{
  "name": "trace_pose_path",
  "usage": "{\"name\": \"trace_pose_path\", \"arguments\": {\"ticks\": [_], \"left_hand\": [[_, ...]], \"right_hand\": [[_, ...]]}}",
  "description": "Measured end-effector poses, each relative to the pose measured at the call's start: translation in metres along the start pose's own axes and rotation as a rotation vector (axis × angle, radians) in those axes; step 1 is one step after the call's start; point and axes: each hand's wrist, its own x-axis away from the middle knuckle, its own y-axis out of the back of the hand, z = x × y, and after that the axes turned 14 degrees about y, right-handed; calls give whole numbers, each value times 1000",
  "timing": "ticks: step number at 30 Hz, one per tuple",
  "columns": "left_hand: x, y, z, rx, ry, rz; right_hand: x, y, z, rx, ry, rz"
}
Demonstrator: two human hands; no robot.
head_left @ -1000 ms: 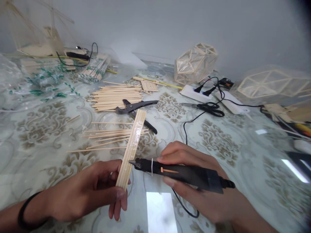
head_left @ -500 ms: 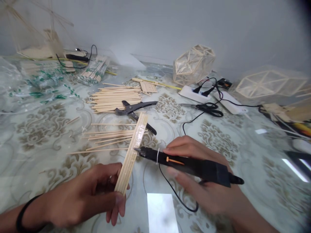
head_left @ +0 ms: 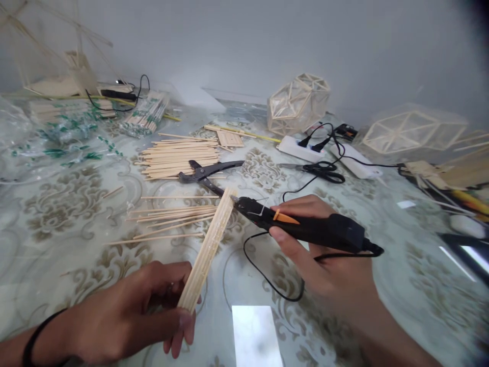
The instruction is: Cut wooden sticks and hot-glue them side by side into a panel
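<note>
My left hand (head_left: 130, 311) grips the lower end of a narrow strip of wooden sticks (head_left: 206, 250) laid side by side, tilted up and away from me. Shiny, glue-like streaks run along its upper face. In my right hand (head_left: 317, 250) is a black pen-style hot glue gun (head_left: 301, 227) with an orange trigger and a cord. Its metal tip is at the strip's far end, on or right beside the surface. Just behind that end lie black-handled pliers-like cutters (head_left: 202, 173), one handle partly hidden by the strip.
Loose sticks (head_left: 175, 216) and a bigger stick pile (head_left: 179, 155) lie beyond my left hand. Scissors (head_left: 324, 171) and a white power strip (head_left: 301, 149) sit at the back right, near stick-frame models (head_left: 298, 104). Plastic wrappers (head_left: 72, 137) cover the left side.
The glue gun has moved up along the strip, from about its middle to its far end. My left hand keeps hold of the strip nearly in place.
</note>
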Motion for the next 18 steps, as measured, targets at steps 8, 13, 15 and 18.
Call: {"name": "trace_pose_path", "arguments": {"ticks": [8,13,15,18], "left_hand": [[1,-1,2,-22,35,-3],[1,0,3,-17,11,-2],[2,0,2,-18,24,-9],[2,-1,-1,-37,37,-22]], "right_hand": [[0,0,-1,-25,-22,25],[-3,0,2,-35,1,92],[-4,1,3,-31,13,110],[-3,2,4,-46,51,138]]}}
